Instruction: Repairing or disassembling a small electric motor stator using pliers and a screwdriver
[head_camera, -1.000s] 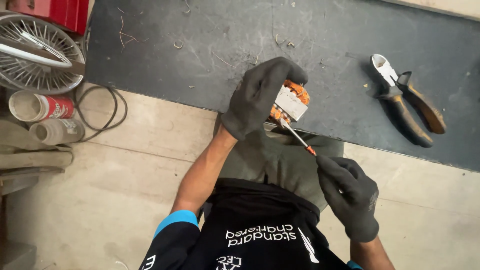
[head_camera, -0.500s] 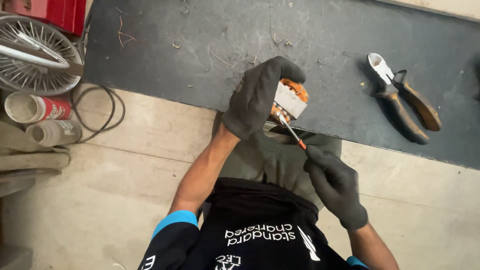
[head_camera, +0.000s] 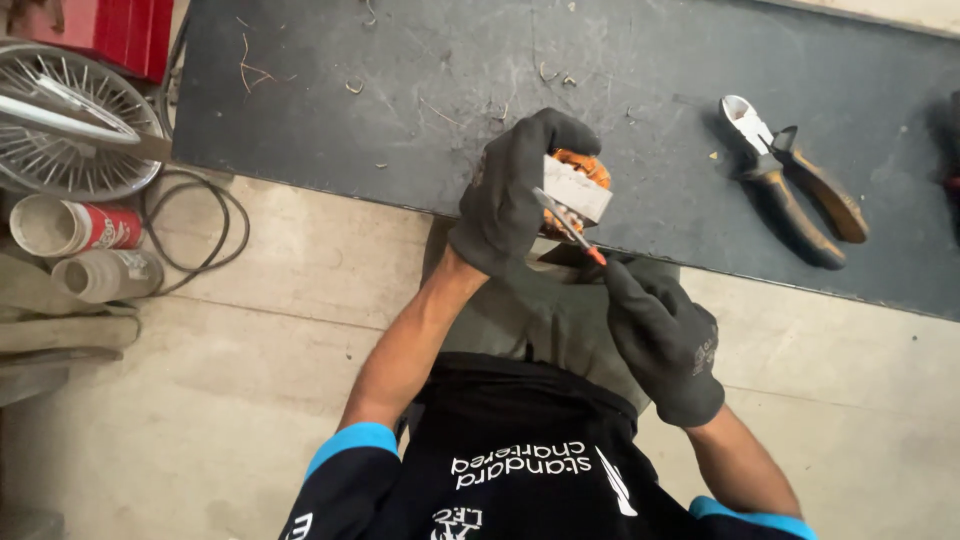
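- While nothing moves at far left, a wire-spoked fan guard (head_camera: 70, 125) lies on the floor beside a red box (head_camera: 105, 35), with 2 small containers below it: a red-and-white can (head_camera: 70, 226) and a pale bottle (head_camera: 100, 275), both on their sides. A black cable loop (head_camera: 200, 225) sits just beside them.
- Dark mat (head_camera: 400, 100) covers the work surface, littered with bits of wire scrap.
- Left hand (head_camera: 515, 190), black glove, clenched around a small motor stator (head_camera: 575, 190): grey laminated metal block with orange-copper windings showing behind it. Held at the mat's near edge, just above the person's lap.
- Handling judgement: the stator looks dense and stiff for its size, a steel core, so a firm wrap grip on the flat metal sides suits it. The copper windings look soft and easy to nick or fray; best not to squeeze there. Block edges may be sharp, gloves help.
- Right hand (head_camera: 660, 335), black glove, grasping a thin screwdriver (head_camera: 570, 228) with an orange-red handle end; its metal tip is touching the face of the stator. Thin shaft, likely to slip off smooth metal if pushed at an angle.
- Farther right on the mat, cutting pliers (head_camera: 790, 180) with brown handles, well apart from both hands, untouched.
- Far right edge: a dark object, too cropped to tell.
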